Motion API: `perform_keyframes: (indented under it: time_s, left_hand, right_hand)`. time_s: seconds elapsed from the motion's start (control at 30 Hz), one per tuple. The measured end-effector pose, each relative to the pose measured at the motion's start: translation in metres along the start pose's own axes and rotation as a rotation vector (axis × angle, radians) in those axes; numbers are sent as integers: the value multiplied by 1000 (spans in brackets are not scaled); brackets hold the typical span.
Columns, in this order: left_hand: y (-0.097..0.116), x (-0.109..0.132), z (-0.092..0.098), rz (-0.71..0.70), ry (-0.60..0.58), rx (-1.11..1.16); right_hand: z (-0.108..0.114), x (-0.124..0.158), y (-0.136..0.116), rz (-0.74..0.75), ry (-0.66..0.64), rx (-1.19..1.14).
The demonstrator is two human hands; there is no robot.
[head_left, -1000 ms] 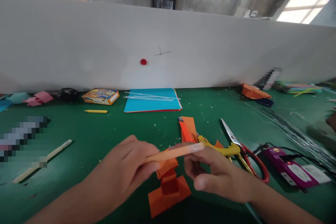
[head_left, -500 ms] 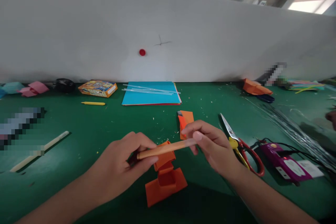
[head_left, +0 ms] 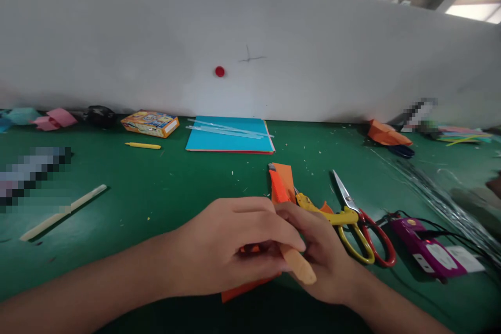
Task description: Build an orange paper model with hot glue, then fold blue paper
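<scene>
The left hand [head_left: 235,245] and right hand [head_left: 326,263] close together around a stick [head_left: 300,267], over orange paper [head_left: 241,289] on the green table [head_left: 156,193] below a white wall [head_left: 117,52].

Only one edge of a folded orange paper piece [head_left: 242,289] shows beneath the left hand [head_left: 230,245] and right hand [head_left: 324,255], which also cover most of a pale orange stick [head_left: 300,267]; neither grip can be made out. Two pixelated patches [head_left: 33,175] mask the green bench [head_left: 156,193] at far left and far right. Both forearms run off the lower edge.
</scene>
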State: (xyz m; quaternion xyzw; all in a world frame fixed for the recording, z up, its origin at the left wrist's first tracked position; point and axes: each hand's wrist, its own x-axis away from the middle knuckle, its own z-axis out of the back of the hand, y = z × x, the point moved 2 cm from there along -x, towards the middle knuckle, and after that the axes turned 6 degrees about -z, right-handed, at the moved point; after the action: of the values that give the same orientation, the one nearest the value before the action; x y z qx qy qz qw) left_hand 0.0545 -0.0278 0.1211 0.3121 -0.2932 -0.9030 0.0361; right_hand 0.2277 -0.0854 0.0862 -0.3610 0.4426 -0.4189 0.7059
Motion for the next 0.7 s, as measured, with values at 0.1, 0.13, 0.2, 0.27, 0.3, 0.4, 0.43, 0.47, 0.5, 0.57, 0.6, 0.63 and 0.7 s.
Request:
perform_keyframes:
  time_s: [0.1, 0.13, 0.2, 0.27, 0.3, 0.4, 0.43, 0.47, 0.5, 0.57, 0.6, 0.63, 0.7]
  left_hand:
    - [-8, 1, -3, -21, 47, -112]
    - [-13, 3, -4, -14, 52, -172]
    - [-22, 10, -8, -5, 7, -281]
    - [-27, 18, -13, 6, -103, -295]
    - [-27, 22, -16, 21, -158, -257]
    - [-17, 39, -20, 125, -198, -87]
    - [-12, 45, -19, 154, -167, -41]
    - [-8, 52, -18, 174, -136, -1]
    - [-7, 60, -16, 203, -109, 24]
    - [-9, 75, -9, 285, -51, 4]
    - [-14, 83, -7, 321, -23, -23]
    - [-19, 89, -4, 354, 10, -67]
    - [-27, 98, -3, 348, 46, -152]
  right_hand:
    - [3, 1, 2, 32, 49, -58]
    - [4, 2, 4, 30, 71, -67]
    - [5, 4, 7, 21, 101, -104]
    - [4, 5, 10, 0, 84, -144]
    - [3, 6, 11, -8, 46, -162]
    - [10, 6, 7, 27, -71, -223]
    - [17, 6, 5, 56, -59, -266]
    - [26, 5, 3, 87, 8, -322]
    - [35, 4, 2, 84, 106, -376]
    - [50, 3, 3, 129, 369, -463]
    - [53, 1, 5, 150, 435, -417]
    - [50, -1, 7, 150, 416, -329]
    - [35, -6, 15, 52, 259, -123]
